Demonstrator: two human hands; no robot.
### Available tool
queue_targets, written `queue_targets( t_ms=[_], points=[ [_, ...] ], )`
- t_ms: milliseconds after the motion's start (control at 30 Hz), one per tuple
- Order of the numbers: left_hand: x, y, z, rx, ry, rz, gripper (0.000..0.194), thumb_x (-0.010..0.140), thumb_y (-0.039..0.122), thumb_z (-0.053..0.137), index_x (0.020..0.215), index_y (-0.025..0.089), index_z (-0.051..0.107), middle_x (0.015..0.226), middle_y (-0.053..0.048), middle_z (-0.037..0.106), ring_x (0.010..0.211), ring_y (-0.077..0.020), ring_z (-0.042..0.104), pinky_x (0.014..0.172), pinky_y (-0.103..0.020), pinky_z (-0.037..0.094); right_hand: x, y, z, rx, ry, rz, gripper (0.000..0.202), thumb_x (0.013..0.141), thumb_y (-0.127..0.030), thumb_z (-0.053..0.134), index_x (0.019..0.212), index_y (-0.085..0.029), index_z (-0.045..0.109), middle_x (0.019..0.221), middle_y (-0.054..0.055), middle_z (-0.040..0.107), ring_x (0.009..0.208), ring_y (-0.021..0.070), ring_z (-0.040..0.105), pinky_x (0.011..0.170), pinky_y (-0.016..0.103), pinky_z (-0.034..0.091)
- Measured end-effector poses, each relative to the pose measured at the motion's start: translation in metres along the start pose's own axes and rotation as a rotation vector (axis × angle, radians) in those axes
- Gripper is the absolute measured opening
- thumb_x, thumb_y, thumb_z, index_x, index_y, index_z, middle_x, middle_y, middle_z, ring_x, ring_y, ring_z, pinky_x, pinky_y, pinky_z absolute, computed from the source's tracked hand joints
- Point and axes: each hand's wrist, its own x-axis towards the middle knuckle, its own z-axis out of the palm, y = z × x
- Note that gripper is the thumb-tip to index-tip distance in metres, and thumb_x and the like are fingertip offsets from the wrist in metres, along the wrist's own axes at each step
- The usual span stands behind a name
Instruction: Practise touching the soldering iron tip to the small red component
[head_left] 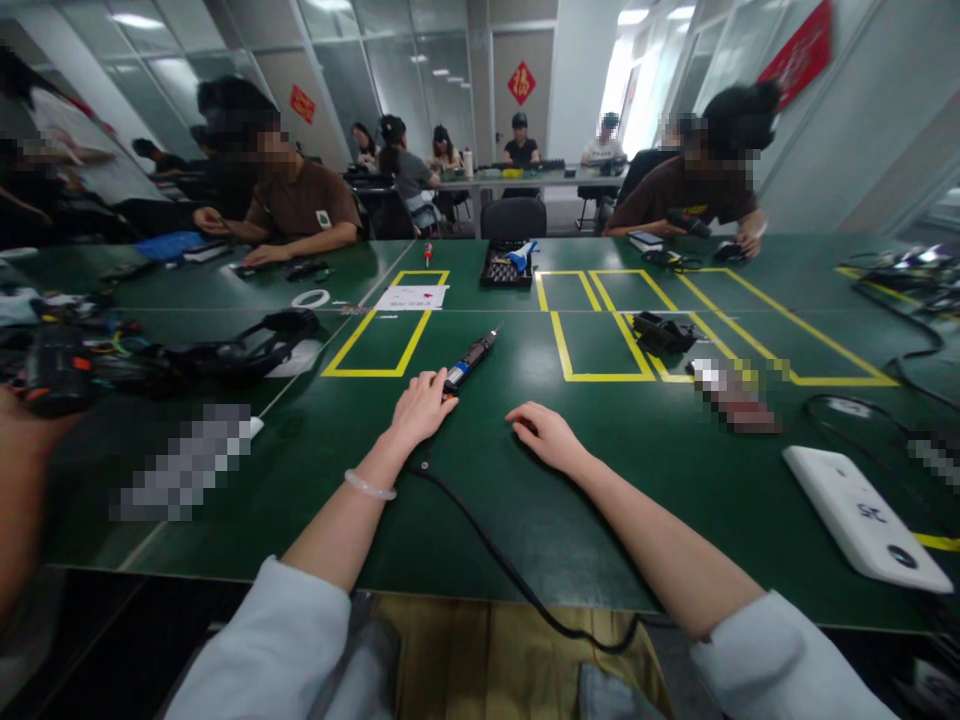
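Note:
My left hand (422, 408) is closed round the rear part of an electric screwdriver (471, 362), which lies on the green table (480, 540) with its tip pointing away and to the right. A black cable (495, 555) runs from the tool's rear end toward the table's front edge. To the right, my right hand (546, 436) rests on the table with its fingers curled, touching no object. Whether anything is under those fingers is hidden.
Yellow tape outlines (607, 378) mark the table. Beyond are a black tray (507, 265), a small red screwdriver (428, 255) and a black part (664, 333). A white power bank (866, 520) lies at right. People sit across the table; another person's arm shows at left.

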Motion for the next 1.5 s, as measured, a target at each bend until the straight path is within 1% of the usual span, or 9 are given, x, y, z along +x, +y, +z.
queue_targets(
  t_ms=[300, 400, 533, 767, 900, 1067, 1200, 1367, 1500],
  points=[
    [0.012, -0.098, -0.005, 0.008, 0.030, -0.347, 0.052, 0.090, 0.047, 0.049, 0.129, 0.014, 0.049, 0.130, -0.019, 0.048, 0.116, -0.0360, 0.049, 0.090, -0.048, 0.042, 0.001, 0.004, 0.000, -0.030, -0.033, -0.002, 0.015, 0.090, -0.017, 0.052, 0.095, -0.020, 0.066, 0.089, 0.004, 0.064, 0.087, 0.0175, 0.058, 0.079, 0.030, 0.044],
    [0.007, -0.113, -0.007, -0.002, 0.056, -0.413, 0.052, 0.090, 0.045, 0.051, 0.129, 0.011, 0.049, 0.130, -0.019, 0.048, 0.117, -0.0391, 0.047, 0.088, -0.049, 0.041, 0.001, 0.004, 0.000, -0.031, -0.031, -0.001, 0.015, 0.090, -0.017, 0.052, 0.097, -0.020, 0.065, 0.090, 0.004, 0.065, 0.088, 0.0175, 0.058, 0.080, 0.030, 0.044],
    [0.000, -0.114, -0.006, -0.036, 0.176, -0.422, 0.051, 0.086, 0.039, 0.059, 0.128, 0.011, 0.049, 0.127, -0.017, 0.050, 0.116, -0.0377, 0.049, 0.087, -0.046, 0.040, 0.000, 0.003, 0.001, -0.030, -0.024, 0.012, 0.016, 0.090, -0.017, 0.053, 0.099, -0.019, 0.065, 0.088, 0.004, 0.064, 0.083, 0.0172, 0.057, 0.077, 0.030, 0.044],
    [-0.007, -0.102, -0.008, -0.117, 0.266, -0.448, 0.029, 0.091, 0.034, 0.048, 0.106, 0.012, 0.057, 0.113, -0.014, 0.056, 0.107, -0.0330, 0.055, 0.081, -0.042, 0.042, 0.001, 0.002, 0.000, -0.020, -0.030, 0.015, 0.015, 0.089, -0.017, 0.053, 0.099, -0.019, 0.065, 0.086, 0.004, 0.063, 0.081, 0.0166, 0.056, 0.075, 0.029, 0.044],
    [-0.005, -0.077, -0.015, -0.192, 0.355, -0.352, 0.032, 0.094, 0.039, 0.041, 0.111, 0.017, 0.057, 0.112, -0.010, 0.061, 0.104, -0.0269, 0.058, 0.086, -0.039, 0.044, 0.001, 0.002, 0.001, -0.008, -0.024, 0.027, 0.018, 0.089, -0.017, 0.053, 0.102, -0.020, 0.064, 0.085, 0.003, 0.063, 0.080, 0.0167, 0.056, 0.074, 0.029, 0.043],
    [-0.003, -0.008, -0.011, -0.723, 0.076, 0.077, 0.036, 0.088, 0.042, 0.050, 0.110, 0.017, 0.063, 0.099, -0.006, 0.069, 0.091, -0.0192, 0.063, 0.084, -0.031, 0.049, 0.001, 0.002, 0.001, 0.041, -0.011, 0.036, 0.029, 0.087, -0.016, 0.053, 0.115, -0.021, 0.057, 0.085, 0.001, 0.063, 0.078, 0.0152, 0.057, 0.074, 0.027, 0.044],
    [-0.009, 0.037, -0.003, -0.879, -0.130, 0.246, 0.039, 0.088, 0.039, 0.052, 0.121, 0.020, 0.063, 0.109, -0.007, 0.066, 0.093, -0.0186, 0.063, 0.083, -0.032, 0.049, 0.001, 0.001, 0.000, 0.079, -0.026, 0.034, 0.035, 0.086, -0.015, 0.053, 0.120, -0.021, 0.053, 0.086, 0.000, 0.064, 0.076, 0.0140, 0.058, 0.073, 0.026, 0.044],
    [-0.017, 0.052, 0.003, -1.024, -0.270, 0.289, 0.051, 0.087, 0.034, 0.056, 0.134, 0.018, 0.050, 0.103, -0.007, 0.065, 0.088, -0.0160, 0.061, 0.082, -0.031, 0.048, 0.001, -0.002, -0.001, 0.117, -0.065, 0.021, 0.037, 0.084, -0.015, 0.056, 0.120, -0.021, 0.052, 0.083, 0.000, 0.063, 0.072, 0.0135, 0.057, 0.071, 0.026, 0.045],
    [-0.018, 0.054, 0.005, -1.084, -0.346, 0.315, 0.052, 0.088, 0.034, 0.056, 0.136, 0.018, 0.047, 0.100, -0.007, 0.064, 0.087, -0.0158, 0.060, 0.080, -0.030, 0.047, 0.001, -0.003, -0.001, 0.131, -0.072, 0.002, 0.024, 0.084, -0.017, 0.057, 0.107, -0.020, 0.055, 0.081, -0.001, 0.062, 0.069, 0.0129, 0.056, 0.068, 0.025, 0.044]
  ],
)
